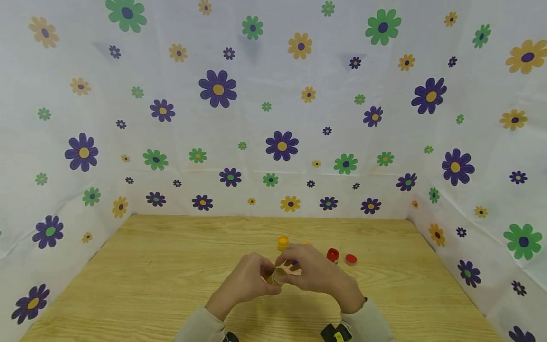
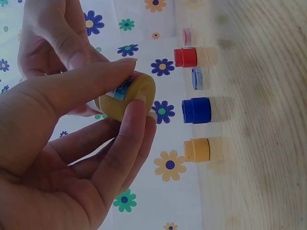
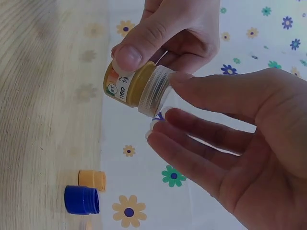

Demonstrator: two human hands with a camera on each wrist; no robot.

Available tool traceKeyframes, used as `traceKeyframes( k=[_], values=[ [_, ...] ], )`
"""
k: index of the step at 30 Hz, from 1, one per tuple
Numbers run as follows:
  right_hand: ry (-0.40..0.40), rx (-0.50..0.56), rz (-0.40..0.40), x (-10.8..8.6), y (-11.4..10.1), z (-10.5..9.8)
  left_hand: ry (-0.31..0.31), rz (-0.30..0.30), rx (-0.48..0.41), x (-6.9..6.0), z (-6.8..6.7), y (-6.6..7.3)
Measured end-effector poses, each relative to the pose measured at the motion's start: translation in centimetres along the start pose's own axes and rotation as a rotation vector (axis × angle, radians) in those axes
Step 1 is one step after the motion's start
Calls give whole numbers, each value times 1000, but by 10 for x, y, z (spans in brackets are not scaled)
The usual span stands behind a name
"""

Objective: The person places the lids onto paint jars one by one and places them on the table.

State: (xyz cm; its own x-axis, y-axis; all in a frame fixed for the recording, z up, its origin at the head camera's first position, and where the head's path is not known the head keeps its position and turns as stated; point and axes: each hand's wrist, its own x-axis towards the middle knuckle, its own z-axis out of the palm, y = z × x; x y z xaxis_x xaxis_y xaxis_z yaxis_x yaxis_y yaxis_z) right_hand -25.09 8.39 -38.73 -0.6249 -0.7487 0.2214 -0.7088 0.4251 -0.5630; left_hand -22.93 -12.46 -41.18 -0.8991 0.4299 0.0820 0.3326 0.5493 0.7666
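A small ochre paint jar (image 3: 128,85) is held up above the wooden table (image 1: 171,266), between the two hands and tilted, with its clear ribbed lid (image 3: 154,91) facing the right hand (image 1: 314,270). The left hand (image 1: 249,278) grips the jar body, thumb over the label. The right thumb touches the lid and the fingertips are close around its rim, but I cannot tell if they pinch it. Seen from the head, a yellow jar (image 1: 283,243) stands at twelve o'clock from the ochre one, a red jar (image 1: 332,255) is near two, and a red lid (image 1: 351,259) lies just beside it, toward three. For good work on this lid, I think the left hand should keep the body firm and more upright, while right thumb and fingers press opposite ribs and turn evenly, because a tilted jar could spill.
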Motion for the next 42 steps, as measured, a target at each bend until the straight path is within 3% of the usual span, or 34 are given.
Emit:
traceKeyframes(
  k=[18,33,42],
  values=[
    [-66,68,14,3,1,3,-6,4,-6,0,-4,-3],
    [-38,-56,65,7,1,6,-14,3,4,1,-1,-3],
    [-38,25,52,4,2,1,-9,3,21,0,-2,-4]
  ],
)
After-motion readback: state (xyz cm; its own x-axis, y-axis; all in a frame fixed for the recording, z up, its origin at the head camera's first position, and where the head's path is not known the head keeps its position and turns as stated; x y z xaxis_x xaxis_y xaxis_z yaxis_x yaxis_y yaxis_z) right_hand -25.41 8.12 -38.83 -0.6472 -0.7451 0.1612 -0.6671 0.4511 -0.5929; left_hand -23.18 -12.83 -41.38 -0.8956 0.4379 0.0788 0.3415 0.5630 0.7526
